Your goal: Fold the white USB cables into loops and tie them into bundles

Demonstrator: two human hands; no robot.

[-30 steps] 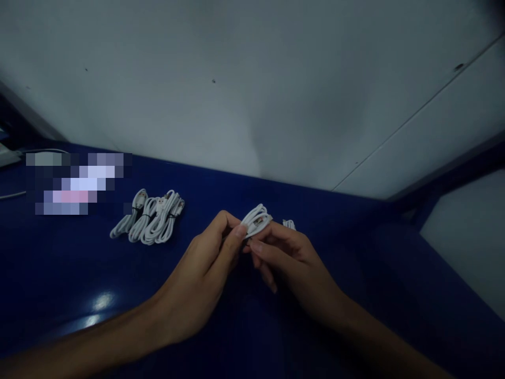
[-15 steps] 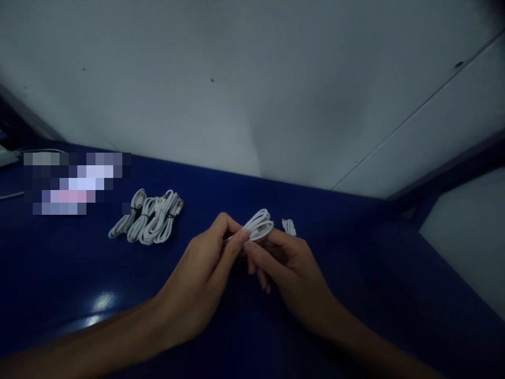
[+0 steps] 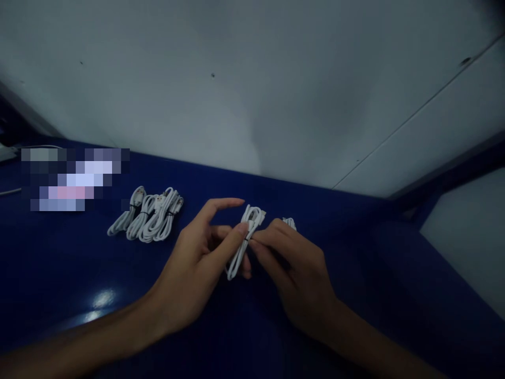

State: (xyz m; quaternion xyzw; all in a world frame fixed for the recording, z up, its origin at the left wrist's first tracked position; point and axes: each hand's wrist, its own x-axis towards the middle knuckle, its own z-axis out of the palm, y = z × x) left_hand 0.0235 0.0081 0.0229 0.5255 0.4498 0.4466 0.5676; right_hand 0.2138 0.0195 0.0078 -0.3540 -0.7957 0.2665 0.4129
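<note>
A coiled white USB cable (image 3: pixel 236 258) is held up in front of me, slanting, with a thin dark tie (image 3: pixel 247 239) around its middle. My left hand (image 3: pixel 197 258) grips the bundle between its thumb and the fingers behind it, while its index finger stretches out free above. The thumb and fingertips of my right hand (image 3: pixel 302 268) are pinched together at the tie, on the right side of the bundle. A metal plug end shows at the top of the coil. Parts of the fingers behind the cable are hidden.
Several tied white cables (image 3: pixel 152 218) lie in a group on the blue table (image 3: pixel 189 326), left of my hands. Another white cable bundle (image 3: pixel 290 223) is partly hidden behind my right hand. A blurred-out object (image 3: pixel 82 179) lies farther left. A pale wall (image 3: pixel 236 116) rises behind.
The held cable has turned more upright, and its dark tie now shows. My left index finger has lifted off it. My right fingers have drawn together at the tie.
</note>
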